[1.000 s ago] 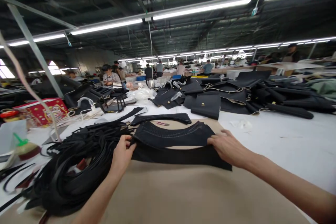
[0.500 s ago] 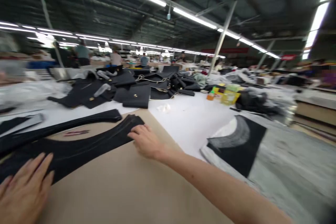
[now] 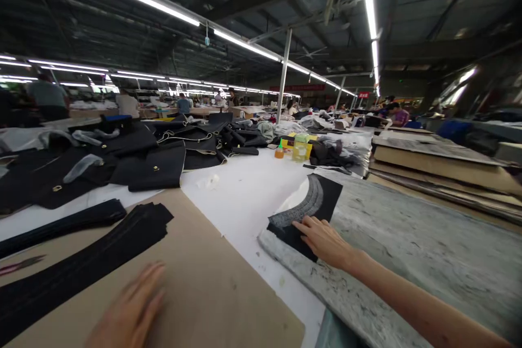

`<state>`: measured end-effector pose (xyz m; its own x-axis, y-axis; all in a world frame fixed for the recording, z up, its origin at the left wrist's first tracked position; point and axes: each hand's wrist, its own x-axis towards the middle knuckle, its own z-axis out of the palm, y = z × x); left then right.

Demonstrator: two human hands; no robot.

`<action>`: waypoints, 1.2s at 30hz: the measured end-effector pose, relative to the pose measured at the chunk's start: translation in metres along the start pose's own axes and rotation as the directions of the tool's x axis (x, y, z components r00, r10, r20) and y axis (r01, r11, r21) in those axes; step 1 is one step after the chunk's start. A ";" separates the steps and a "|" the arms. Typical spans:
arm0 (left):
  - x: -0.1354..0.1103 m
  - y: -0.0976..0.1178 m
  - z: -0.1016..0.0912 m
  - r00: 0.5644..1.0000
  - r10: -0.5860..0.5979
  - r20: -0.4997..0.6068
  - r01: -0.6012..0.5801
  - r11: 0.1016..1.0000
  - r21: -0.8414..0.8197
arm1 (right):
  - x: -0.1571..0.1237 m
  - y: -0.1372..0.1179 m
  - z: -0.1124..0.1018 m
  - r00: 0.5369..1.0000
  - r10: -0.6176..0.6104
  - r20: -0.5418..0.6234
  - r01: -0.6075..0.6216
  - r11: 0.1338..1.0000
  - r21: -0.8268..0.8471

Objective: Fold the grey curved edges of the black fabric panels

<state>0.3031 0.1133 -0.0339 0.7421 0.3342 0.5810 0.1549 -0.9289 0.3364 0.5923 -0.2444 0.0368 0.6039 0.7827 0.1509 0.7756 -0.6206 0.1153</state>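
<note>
My right hand (image 3: 324, 240) lies with fingers stretched out on a black square piece with a grey curved stitched band (image 3: 306, 209), which rests on a grey speckled board (image 3: 408, 250). My left hand (image 3: 128, 310) is blurred, palm down and fingers extended, over the brown cardboard sheet (image 3: 196, 277). A stack of curved black fabric pieces (image 3: 81, 263) lies on that cardboard to the left of my left hand, not touched by either hand.
A second curved black strip (image 3: 61, 225) and scissors (image 3: 18, 265) lie at the left. Black bag panels (image 3: 150, 168) pile at the back of the white table (image 3: 244, 196). Bottles (image 3: 299, 148) stand further back. Stacked boards (image 3: 440, 166) sit at right. People work in the distance.
My view swung right. My right hand left the end of the curved black stack and moved right onto the black square piece. My left hand slid right off the stack onto the cardboard.
</note>
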 end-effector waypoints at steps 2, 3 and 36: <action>0.032 0.058 0.023 0.978 0.117 0.173 -0.091 0.984 -0.152 | 0.001 0.003 0.006 0.999 -0.037 0.003 0.037 0.999 -0.002; 0.050 0.089 0.034 0.958 0.157 0.240 -0.100 0.967 -0.235 | 0.003 0.003 0.009 0.999 -0.052 -0.003 0.052 0.999 -0.002; 0.139 0.267 0.165 0.923 0.237 0.304 -0.234 0.971 -0.045 | -0.050 0.215 -0.014 0.441 0.862 -0.251 -0.008 0.284 0.959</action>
<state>0.5552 -0.1146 0.0146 0.9199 0.0399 0.3901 -0.0527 -0.9732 0.2237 0.7259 -0.4173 0.0683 0.8884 -0.2019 0.4124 0.3912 -0.1372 -0.9100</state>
